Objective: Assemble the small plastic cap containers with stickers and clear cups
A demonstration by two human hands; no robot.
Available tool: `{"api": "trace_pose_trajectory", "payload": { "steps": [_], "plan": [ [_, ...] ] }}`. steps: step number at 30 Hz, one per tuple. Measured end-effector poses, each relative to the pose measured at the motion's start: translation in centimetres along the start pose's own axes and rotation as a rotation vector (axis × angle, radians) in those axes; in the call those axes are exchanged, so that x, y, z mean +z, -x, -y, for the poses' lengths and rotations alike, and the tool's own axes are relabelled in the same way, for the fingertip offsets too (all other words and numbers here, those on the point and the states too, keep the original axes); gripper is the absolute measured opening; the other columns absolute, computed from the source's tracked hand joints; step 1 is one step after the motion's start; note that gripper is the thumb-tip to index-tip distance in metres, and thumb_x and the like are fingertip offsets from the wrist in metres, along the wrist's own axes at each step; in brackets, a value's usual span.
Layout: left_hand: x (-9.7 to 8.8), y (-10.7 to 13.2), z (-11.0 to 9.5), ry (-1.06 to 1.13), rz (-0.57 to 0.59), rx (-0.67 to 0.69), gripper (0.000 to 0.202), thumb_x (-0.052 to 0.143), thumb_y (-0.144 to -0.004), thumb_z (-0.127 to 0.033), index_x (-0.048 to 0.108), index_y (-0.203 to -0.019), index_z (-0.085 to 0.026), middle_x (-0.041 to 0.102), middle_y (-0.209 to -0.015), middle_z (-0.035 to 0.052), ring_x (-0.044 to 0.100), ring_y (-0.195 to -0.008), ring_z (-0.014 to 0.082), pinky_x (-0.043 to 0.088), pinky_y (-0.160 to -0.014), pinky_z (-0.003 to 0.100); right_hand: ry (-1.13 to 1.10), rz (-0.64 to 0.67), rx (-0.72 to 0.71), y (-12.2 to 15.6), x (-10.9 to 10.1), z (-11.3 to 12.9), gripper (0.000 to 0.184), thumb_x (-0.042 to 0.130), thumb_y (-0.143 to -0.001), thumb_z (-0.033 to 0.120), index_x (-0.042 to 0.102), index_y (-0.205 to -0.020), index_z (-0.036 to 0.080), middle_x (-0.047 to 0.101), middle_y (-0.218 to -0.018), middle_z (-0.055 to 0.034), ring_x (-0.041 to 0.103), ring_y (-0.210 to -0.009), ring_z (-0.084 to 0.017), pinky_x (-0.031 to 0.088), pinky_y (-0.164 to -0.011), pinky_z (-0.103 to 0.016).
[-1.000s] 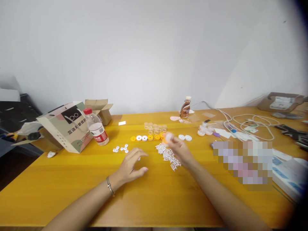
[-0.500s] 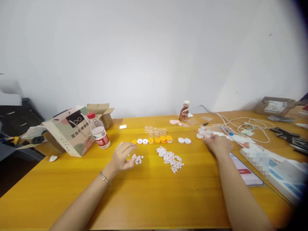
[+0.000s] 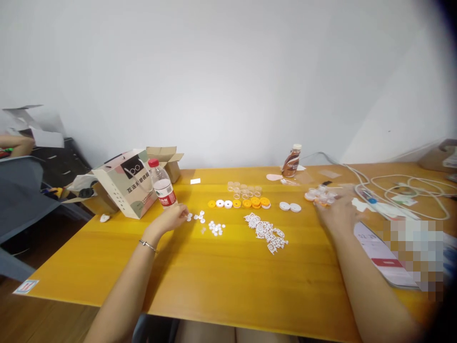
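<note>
My left hand [image 3: 172,216] is low over the table at the left, its fingers drawn together beside a few small white discs [image 3: 200,217]. Whatever lies between its fingertips is too small to make out. A second cluster of small white discs [image 3: 215,228] sits to its right. My right hand [image 3: 339,212], smeared by motion, reaches to a pile of clear and white round pieces [image 3: 320,195]; its fingers are not distinct. Between the hands are white lattice-like pieces [image 3: 267,229], a row of orange and white rings [image 3: 236,203], clear rings [image 3: 244,191] and two white discs [image 3: 290,206].
Behind my left hand stand a red-capped bottle [image 3: 163,186], a paper bag [image 3: 123,188] and a cardboard box [image 3: 171,164]. A brown drink bottle [image 3: 291,163] is at the back. Cables [image 3: 403,183] and a phone [image 3: 378,255] lie right. Another person's arm [image 3: 16,143] shows far left.
The view has swung left and down. My left hand has moved from the white disc cluster to discs farther left, its fingers closing. My right hand stays by the pile, now more blurred.
</note>
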State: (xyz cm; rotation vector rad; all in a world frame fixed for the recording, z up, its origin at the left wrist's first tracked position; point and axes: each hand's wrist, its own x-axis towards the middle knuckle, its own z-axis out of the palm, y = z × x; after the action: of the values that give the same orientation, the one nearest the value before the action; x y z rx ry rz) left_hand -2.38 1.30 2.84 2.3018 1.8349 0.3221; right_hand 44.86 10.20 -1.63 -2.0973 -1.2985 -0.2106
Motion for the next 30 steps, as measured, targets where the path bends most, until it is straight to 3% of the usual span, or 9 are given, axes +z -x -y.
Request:
{"api": "trace_pose_trajectory", "payload": {
  "steps": [3, 6, 10, 17, 24, 30],
  "plan": [
    [0.7, -0.3, 0.4, -0.103, -0.016, -0.028, 0.014, 0.049, -0.073, -0.019, 0.058, -0.082, -0.015, 0.060, -0.084, 0.0079, 0.055, -0.075, 0.0163, 0.040, -0.062, 0.023, -0.105, -0.069, -0.097, 1.1, -0.4, 1.3, 0.040, 0.043, -0.072, 0.044, 0.037, -0.097, 0.013, 0.056, -0.090, -0.0187, 0.051, -0.087, -0.031, 0.029, -0.073, -0.040],
    [1.3, -0.7, 0.6, -0.145, 0.005, -0.013, 0.012, 0.049, -0.073, -0.018, 0.059, -0.078, -0.016, 0.061, -0.079, 0.0070, 0.056, -0.072, 0.0163, 0.038, -0.059, 0.023, -0.223, -0.031, -0.191, 2.0, 0.0, 2.5, 0.031, 0.044, -0.072, 0.043, 0.039, -0.089, 0.017, 0.056, -0.075, -0.0065, 0.053, -0.074, -0.023, 0.031, -0.075, -0.039],
    [1.8, -1.2, 0.7, -0.152, 0.016, -0.008, 0.012, 0.047, -0.073, -0.016, 0.059, -0.073, -0.016, 0.062, -0.073, 0.0055, 0.055, -0.067, 0.0154, 0.036, -0.058, 0.023, -0.334, 0.011, -0.296, 2.7, 0.9, 3.1, 0.026, 0.047, -0.071, 0.041, 0.039, -0.083, 0.018, 0.050, -0.066, 0.0007, 0.051, -0.063, -0.017, 0.033, -0.073, -0.035],
    [2.0, -1.2, 0.2, -0.152, -0.002, -0.005, 0.011, 0.048, -0.073, -0.021, 0.057, -0.077, -0.016, 0.062, -0.078, 0.0069, 0.055, -0.071, 0.0174, 0.037, -0.060, 0.024, -0.407, 0.089, -0.379, 3.2, 1.3, 3.5, 0.020, 0.047, -0.072, 0.038, 0.044, -0.077, 0.019, 0.050, -0.060, 0.0014, 0.049, -0.057, -0.015, 0.036, -0.060, -0.029],
    [2.9, -1.1, -0.5, -0.097, 0.057, 0.015, 0.012, 0.048, -0.073, -0.018, 0.057, -0.080, -0.017, 0.062, -0.073, 0.0036, 0.056, -0.064, 0.0140, 0.037, -0.057, 0.021, -0.446, 0.186, -0.429, 4.0, 0.7, 4.4, 0.017, 0.048, -0.072, 0.036, 0.045, -0.068, 0.020, 0.049, -0.056, 0.0018, 0.046, -0.050, -0.012, 0.035, -0.051, -0.024],
    [2.2, -1.1, -1.0, -0.115, 0.001, 0.002, 0.011, 0.045, -0.076, -0.018, 0.056, -0.074, -0.016, 0.060, -0.073, 0.0049, 0.055, -0.067, 0.0155, 0.037, -0.061, 0.024, -0.432, 0.277, -0.519, 4.6, 0.5, 4.8, 0.020, 0.047, -0.073, 0.040, 0.048, -0.068, 0.021, 0.052, -0.056, 0.0012, 0.046, -0.050, -0.013, 0.035, -0.050, -0.024]
  ]
}}
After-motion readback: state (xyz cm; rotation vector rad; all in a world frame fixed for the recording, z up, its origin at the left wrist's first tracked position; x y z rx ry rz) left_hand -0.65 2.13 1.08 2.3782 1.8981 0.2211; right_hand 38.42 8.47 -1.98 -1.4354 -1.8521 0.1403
